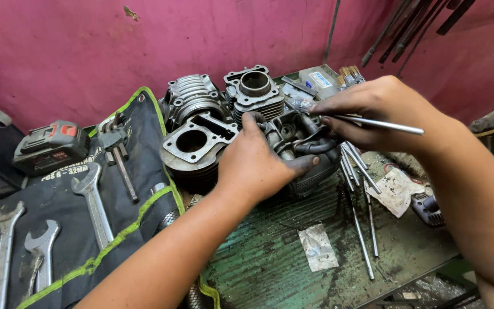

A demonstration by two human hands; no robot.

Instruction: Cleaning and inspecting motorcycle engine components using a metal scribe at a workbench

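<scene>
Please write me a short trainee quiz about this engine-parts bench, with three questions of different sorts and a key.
1. True or false: the left hand rests on the dark engine part.
2. What does the right hand pinch between its fingers? A) a spanner B) a thin metal rod C) a brush
3. Fill in: the spanners lie on a dark tool roll edged in ____.

Key: 1 true; 2 B; 3 green.

left hand (257,163) pressed flat, right hand (375,109) pinching, fingers curled.
</scene>
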